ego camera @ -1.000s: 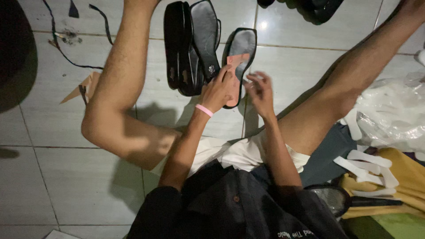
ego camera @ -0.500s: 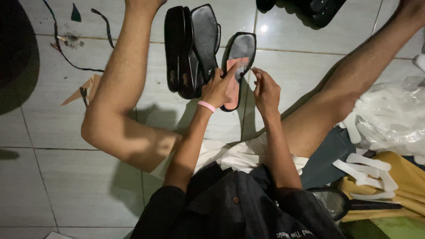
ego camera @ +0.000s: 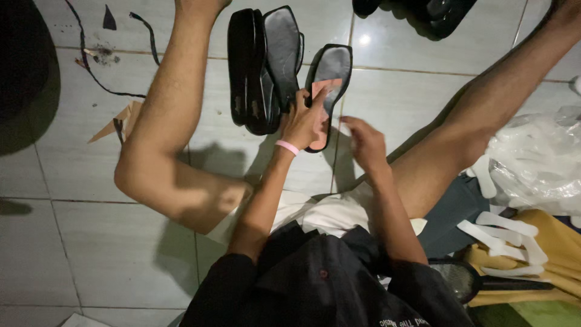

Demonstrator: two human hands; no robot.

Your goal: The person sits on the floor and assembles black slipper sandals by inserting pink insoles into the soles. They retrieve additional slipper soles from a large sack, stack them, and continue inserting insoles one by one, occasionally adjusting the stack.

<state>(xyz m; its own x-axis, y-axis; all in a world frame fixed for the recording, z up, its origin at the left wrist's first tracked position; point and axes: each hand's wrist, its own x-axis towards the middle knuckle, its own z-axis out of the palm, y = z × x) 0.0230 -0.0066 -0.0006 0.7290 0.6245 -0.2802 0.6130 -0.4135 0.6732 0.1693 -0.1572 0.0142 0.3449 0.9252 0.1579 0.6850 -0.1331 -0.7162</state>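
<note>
Right hand (ego camera: 365, 140) now off sandal (ego camera: 330, 75), left hand (ego camera: 304, 121) pressing insole (ego camera: 321, 109)

A clear plastic bag (ego camera: 538, 160), white strips (ego camera: 502, 233) and cardboard scraps (ego camera: 118, 124) lie on the tiled floor (ego camera: 72, 242).

- One view only, the camera on my head, so no second view shares anything with it.
- It looks steeply down over my chest at the tiled floor (ego camera: 91, 254) where I sit.
- It faces forward along my spread legs; top of frame is farthest from me, my dark shirt (ego camera: 327, 290) fills the bottom edge.
- Close range: my left hand (ego camera: 302, 124) and right hand (ego camera: 366, 142) sit near centre, within arm's reach of the lens.
- The sole (ego camera: 330, 75) I work on lies just above centre, more soles (ego camera: 263, 66) left of it.
- The right edge takes in a plastic bag (ego camera: 538, 157) and white strips (ego camera: 502, 233).
</note>
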